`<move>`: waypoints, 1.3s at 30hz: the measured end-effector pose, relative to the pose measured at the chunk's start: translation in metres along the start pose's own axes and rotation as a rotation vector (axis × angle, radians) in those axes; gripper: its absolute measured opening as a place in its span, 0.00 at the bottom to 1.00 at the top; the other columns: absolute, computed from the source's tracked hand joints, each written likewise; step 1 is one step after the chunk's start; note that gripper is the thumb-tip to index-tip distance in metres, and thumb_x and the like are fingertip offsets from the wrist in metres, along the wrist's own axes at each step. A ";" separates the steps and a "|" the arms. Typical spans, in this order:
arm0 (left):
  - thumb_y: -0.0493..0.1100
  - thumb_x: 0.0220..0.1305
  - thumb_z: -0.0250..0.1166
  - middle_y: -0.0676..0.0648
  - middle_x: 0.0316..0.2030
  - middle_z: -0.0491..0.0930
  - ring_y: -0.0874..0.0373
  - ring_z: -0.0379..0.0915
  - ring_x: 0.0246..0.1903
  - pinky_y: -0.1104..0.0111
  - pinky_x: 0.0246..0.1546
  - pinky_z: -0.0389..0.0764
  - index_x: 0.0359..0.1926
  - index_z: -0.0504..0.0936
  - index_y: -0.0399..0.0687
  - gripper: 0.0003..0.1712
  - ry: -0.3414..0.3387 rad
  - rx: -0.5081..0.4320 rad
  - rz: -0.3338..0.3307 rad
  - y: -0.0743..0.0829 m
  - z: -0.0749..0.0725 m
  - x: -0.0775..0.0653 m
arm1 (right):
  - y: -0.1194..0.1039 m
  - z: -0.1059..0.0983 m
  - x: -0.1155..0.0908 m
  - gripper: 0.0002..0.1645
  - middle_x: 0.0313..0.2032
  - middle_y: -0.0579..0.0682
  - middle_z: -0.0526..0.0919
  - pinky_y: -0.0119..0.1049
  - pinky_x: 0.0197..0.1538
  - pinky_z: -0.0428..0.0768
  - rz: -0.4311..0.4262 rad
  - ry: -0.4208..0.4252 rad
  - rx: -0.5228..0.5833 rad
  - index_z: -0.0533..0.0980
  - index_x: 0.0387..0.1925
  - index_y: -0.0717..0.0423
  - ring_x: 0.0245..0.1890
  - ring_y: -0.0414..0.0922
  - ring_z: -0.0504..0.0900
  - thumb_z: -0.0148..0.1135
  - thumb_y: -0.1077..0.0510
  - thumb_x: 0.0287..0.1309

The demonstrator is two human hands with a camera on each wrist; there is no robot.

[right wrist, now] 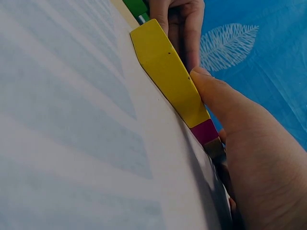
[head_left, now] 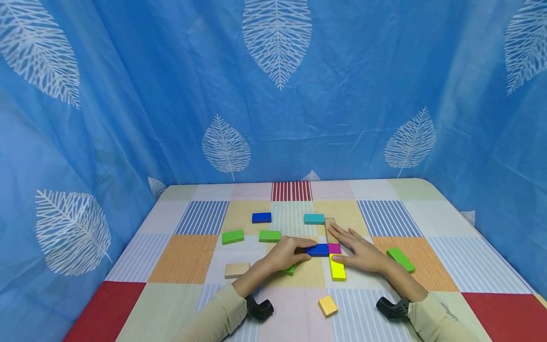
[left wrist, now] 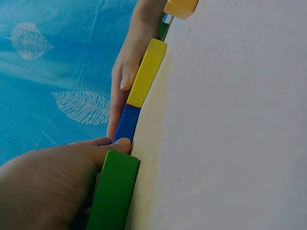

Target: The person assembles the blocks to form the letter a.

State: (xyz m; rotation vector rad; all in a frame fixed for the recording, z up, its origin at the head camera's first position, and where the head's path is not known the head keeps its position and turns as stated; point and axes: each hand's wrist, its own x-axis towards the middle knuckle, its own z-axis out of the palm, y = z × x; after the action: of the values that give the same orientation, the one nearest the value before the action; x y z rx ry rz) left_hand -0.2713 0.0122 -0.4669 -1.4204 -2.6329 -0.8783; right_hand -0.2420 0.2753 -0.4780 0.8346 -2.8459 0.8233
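My left hand (head_left: 283,254) pinches a blue block (head_left: 317,250) between thumb and fingers. The block's right end meets a small magenta block (head_left: 334,248). From the magenta piece a yellow block (head_left: 337,270) extends toward me, and a plain wooden block (head_left: 329,232) extends away. My right hand (head_left: 363,251) lies spread along their right side, its fingers at the wooden block and its thumb touching the yellow one, as the right wrist view shows. A green block (left wrist: 112,191) stands close to my left hand, partly hidden by it in the head view.
On the patchwork cloth (head_left: 171,304) lie a teal block (head_left: 314,219), another blue block (head_left: 261,217), green blocks (head_left: 270,236) at left, one green block (head_left: 400,259) at right, a wooden block (head_left: 237,270) and an orange-yellow block (head_left: 327,306). A blue curtain (head_left: 342,95) surrounds the table.
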 end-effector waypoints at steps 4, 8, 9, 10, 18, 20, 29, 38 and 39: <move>0.45 0.62 0.62 0.52 0.53 0.76 0.63 0.69 0.54 0.73 0.54 0.69 0.57 0.76 0.46 0.22 0.007 0.001 0.009 0.000 0.000 -0.001 | -0.001 0.000 0.000 0.46 0.70 0.50 0.50 0.57 0.66 0.45 -0.011 0.003 -0.001 0.55 0.69 0.51 0.67 0.54 0.53 0.59 0.39 0.55; 0.46 0.61 0.63 0.52 0.53 0.76 0.63 0.69 0.54 0.73 0.54 0.69 0.57 0.76 0.47 0.23 0.011 -0.003 -0.002 0.000 0.001 -0.001 | -0.001 0.000 -0.001 0.45 0.70 0.52 0.51 0.58 0.65 0.46 -0.034 0.019 -0.004 0.56 0.69 0.53 0.66 0.55 0.55 0.60 0.41 0.55; 0.47 0.60 0.63 0.52 0.53 0.76 0.63 0.69 0.54 0.73 0.54 0.69 0.57 0.76 0.47 0.23 0.010 -0.006 -0.011 0.000 0.001 -0.001 | -0.001 0.000 -0.001 0.45 0.70 0.52 0.51 0.58 0.65 0.47 -0.037 0.021 -0.007 0.56 0.69 0.53 0.66 0.55 0.55 0.60 0.41 0.55; 0.48 0.60 0.63 0.53 0.53 0.76 0.63 0.69 0.55 0.73 0.54 0.69 0.57 0.76 0.48 0.24 0.008 -0.011 -0.022 0.000 0.001 -0.001 | -0.001 0.000 -0.001 0.45 0.70 0.53 0.52 0.58 0.65 0.47 -0.039 0.022 -0.011 0.56 0.69 0.53 0.66 0.56 0.55 0.59 0.41 0.55; 0.50 0.60 0.62 0.51 0.54 0.76 0.60 0.69 0.55 0.69 0.54 0.70 0.58 0.76 0.46 0.25 0.060 -0.094 -0.056 0.003 -0.015 0.003 | 0.000 0.000 0.000 0.45 0.70 0.52 0.51 0.57 0.65 0.47 -0.037 0.024 -0.019 0.56 0.69 0.53 0.66 0.55 0.55 0.60 0.40 0.55; 0.49 0.60 0.63 0.49 0.53 0.76 0.57 0.70 0.55 0.67 0.54 0.71 0.57 0.76 0.46 0.24 0.116 -0.112 -0.075 0.000 -0.024 0.004 | 0.000 0.001 0.000 0.45 0.70 0.52 0.51 0.56 0.65 0.47 -0.036 0.024 -0.019 0.56 0.69 0.53 0.66 0.55 0.55 0.60 0.40 0.55; 0.43 0.57 0.66 0.43 0.50 0.78 0.54 0.79 0.40 0.63 0.45 0.77 0.54 0.78 0.43 0.23 0.471 -0.079 -0.231 -0.052 -0.056 -0.007 | 0.001 0.002 0.000 0.46 0.70 0.49 0.50 0.55 0.66 0.46 -0.013 0.012 -0.024 0.55 0.70 0.50 0.67 0.53 0.54 0.59 0.38 0.55; 0.39 0.57 0.66 0.36 0.44 0.80 0.49 0.70 0.21 0.64 0.32 0.73 0.54 0.78 0.41 0.22 0.524 -0.064 -0.396 -0.091 -0.064 -0.027 | 0.003 0.002 0.000 0.46 0.70 0.48 0.50 0.55 0.66 0.45 -0.005 0.009 -0.028 0.54 0.70 0.48 0.67 0.52 0.53 0.58 0.37 0.55; 0.39 0.57 0.66 0.37 0.42 0.81 0.49 0.70 0.23 0.64 0.31 0.72 0.54 0.78 0.41 0.22 0.518 -0.070 -0.404 -0.093 -0.064 -0.028 | 0.003 0.002 0.001 0.46 0.70 0.48 0.50 0.54 0.66 0.46 -0.004 0.010 -0.030 0.54 0.70 0.48 0.67 0.52 0.53 0.58 0.37 0.55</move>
State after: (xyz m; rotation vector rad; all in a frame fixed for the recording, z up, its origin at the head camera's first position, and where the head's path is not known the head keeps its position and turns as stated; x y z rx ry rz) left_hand -0.3426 -0.0797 -0.4639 -0.5509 -2.5117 -1.1850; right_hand -0.2439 0.2764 -0.4808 0.8305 -2.8395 0.7801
